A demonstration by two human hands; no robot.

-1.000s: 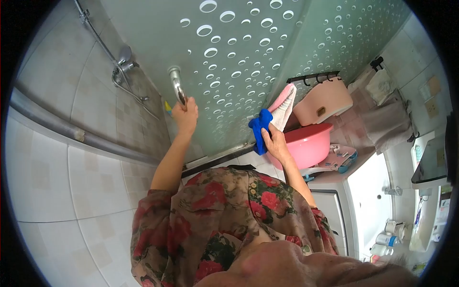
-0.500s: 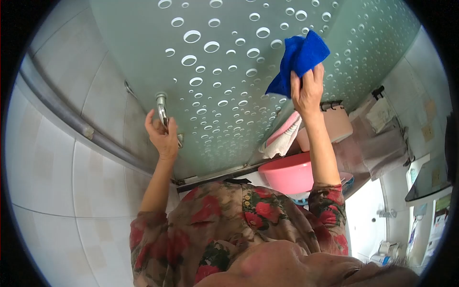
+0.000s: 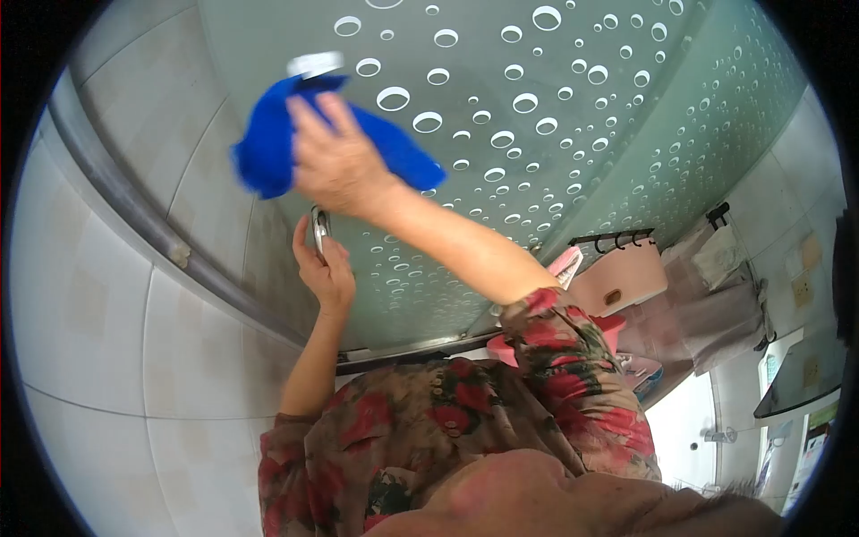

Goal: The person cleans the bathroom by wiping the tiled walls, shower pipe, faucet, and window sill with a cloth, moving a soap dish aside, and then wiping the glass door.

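A frosted glass door (image 3: pixel 465 80) with a pattern of clear bubbles fills the upper part of the view. My right hand (image 3: pixel 340 166) presses a blue cloth (image 3: pixel 268 134) near the door's left side; hand and cloth are smeared by motion. Just below the cloth, my left hand (image 3: pixel 327 273) is closed round the metal door handle (image 3: pixel 320 228). The handle's upper end is hidden behind my right hand and the cloth.
Tiled wall (image 3: pixel 80 331) and a grey rail (image 3: pixel 174 246) run along the left. To the right are a pink basin (image 3: pixel 608 331), a peach-coloured container (image 3: pixel 626 277) below black hooks (image 3: pixel 617 239), and a mirror (image 3: pixel 805 367).
My right hand has swung left across the glass with the blue cloth, from the right side to above the handle. My left hand stays at the handle, its fingers now closer round it.
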